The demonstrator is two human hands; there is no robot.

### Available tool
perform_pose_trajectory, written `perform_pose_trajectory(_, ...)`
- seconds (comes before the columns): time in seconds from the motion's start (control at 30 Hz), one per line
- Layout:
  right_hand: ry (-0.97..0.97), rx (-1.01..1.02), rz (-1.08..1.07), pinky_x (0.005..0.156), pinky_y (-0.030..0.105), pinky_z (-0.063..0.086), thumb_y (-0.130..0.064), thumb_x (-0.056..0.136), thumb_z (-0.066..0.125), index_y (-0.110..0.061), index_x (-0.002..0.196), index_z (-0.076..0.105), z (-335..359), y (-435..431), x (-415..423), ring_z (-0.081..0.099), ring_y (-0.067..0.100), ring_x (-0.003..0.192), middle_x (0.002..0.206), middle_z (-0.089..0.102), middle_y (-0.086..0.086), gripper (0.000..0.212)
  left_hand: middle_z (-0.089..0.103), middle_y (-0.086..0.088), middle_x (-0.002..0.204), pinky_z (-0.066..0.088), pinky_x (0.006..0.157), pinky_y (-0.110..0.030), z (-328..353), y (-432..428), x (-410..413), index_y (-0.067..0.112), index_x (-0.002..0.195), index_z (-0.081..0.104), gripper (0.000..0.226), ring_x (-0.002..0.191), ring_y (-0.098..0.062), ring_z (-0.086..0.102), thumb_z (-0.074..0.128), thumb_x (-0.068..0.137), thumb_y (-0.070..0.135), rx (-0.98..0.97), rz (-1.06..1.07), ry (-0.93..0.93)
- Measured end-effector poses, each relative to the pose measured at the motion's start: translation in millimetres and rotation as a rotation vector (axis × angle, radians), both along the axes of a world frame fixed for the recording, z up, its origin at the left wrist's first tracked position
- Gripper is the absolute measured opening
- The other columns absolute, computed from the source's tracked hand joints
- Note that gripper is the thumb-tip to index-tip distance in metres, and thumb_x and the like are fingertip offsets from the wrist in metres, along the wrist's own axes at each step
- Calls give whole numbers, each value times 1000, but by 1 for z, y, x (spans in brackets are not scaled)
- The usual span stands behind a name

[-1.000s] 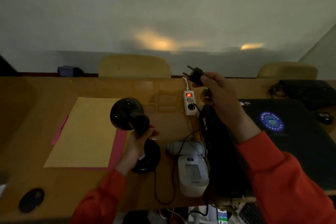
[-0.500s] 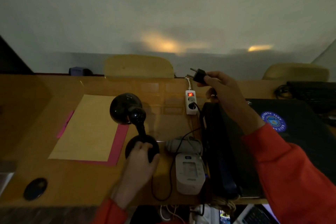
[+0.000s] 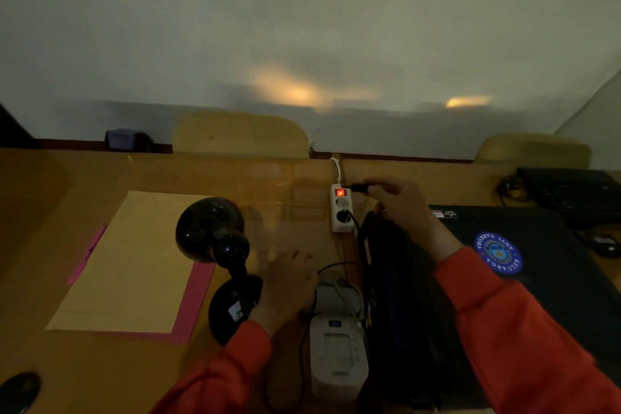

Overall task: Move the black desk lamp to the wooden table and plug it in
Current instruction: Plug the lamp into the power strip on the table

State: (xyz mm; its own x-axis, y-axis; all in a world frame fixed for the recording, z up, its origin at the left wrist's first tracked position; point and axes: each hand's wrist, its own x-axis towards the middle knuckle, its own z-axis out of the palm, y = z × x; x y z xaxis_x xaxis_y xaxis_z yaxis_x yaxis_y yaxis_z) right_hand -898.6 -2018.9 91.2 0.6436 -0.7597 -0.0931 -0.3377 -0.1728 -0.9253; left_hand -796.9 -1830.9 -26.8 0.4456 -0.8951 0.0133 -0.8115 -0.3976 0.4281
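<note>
Fingers of right hand (image 3: 400,203) pinching black plug (image 3: 360,187), held just beside the lit red switch of the white power strip (image 3: 342,208); lower socket already taken by another plug. Left hand (image 3: 285,289) blurred, fingers loosely spread, empty, just right of the black desk lamp (image 3: 223,262). Lamp upright on wooden table (image 3: 161,171), base beside a tan sheet (image 3: 134,262) over pink paper.
</note>
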Motion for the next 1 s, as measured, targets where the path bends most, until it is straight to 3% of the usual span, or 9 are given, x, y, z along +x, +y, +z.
perform_pose_trajectory(0.07,51,-54,2,47,10,48,-13,91,57,-12,112,63,-11,-13,8,58,8,62,84,64,-6,22,59,-6,125,45,92,-37,-10,-14,6,16,120,57,35,113,-25,54,52,88,27,-34,96,55)
perform_pose_trajectory(0.2,166,-129,-2,73,29,51,-12,87,63,-8,112,61,-35,-44,28,59,16,77,94,60,0,25,59,-15,129,40,102,-39,-32,-42,18,7,121,57,38,122,-30,52,56,84,15,-85,144,123)
perform_pose_trajectory(0.33,234,-230,29,64,15,43,-8,85,66,-1,108,65,-59,-75,53,58,17,82,93,62,6,25,42,-7,147,26,114,-30,-61,-59,37,15,134,43,48,137,-21,34,48,88,22,49,158,142)
perform_pose_trajectory(0.43,320,-282,73,58,18,40,-8,84,67,2,98,71,-78,-94,75,60,20,77,91,70,18,18,28,-6,155,24,116,-36,-79,-67,45,21,140,34,51,143,-24,22,44,90,25,142,218,145)
perform_pose_trajectory(0.57,568,-399,201,54,13,36,-15,83,68,-1,99,73,-102,-110,99,62,22,82,97,72,18,22,13,-11,159,19,117,-40,-95,-76,44,19,144,25,59,147,-29,8,47,89,22,198,225,202)
perform_pose_trajectory(0.63,706,-454,296,69,23,44,-17,86,65,1,103,70,-112,-114,108,62,27,96,107,69,19,26,6,-9,160,24,117,-41,-103,-80,42,22,145,21,61,147,-29,2,47,90,25,252,232,239)
perform_pose_trajectory(0.73,830,-523,352,92,30,43,-17,92,56,-2,115,63,-124,-117,116,58,27,111,121,62,17,29,4,-8,160,25,117,-42,-111,-82,40,25,145,21,63,147,-29,0,49,88,27,266,250,249)
perform_pose_trajectory(1.0,890,-595,386,90,32,44,-16,95,47,-3,113,63,-143,-119,122,60,28,108,119,64,17,27,5,-9,160,27,116,-45,-119,-83,39,27,145,18,68,147,-31,2,50,85,29,305,249,208)
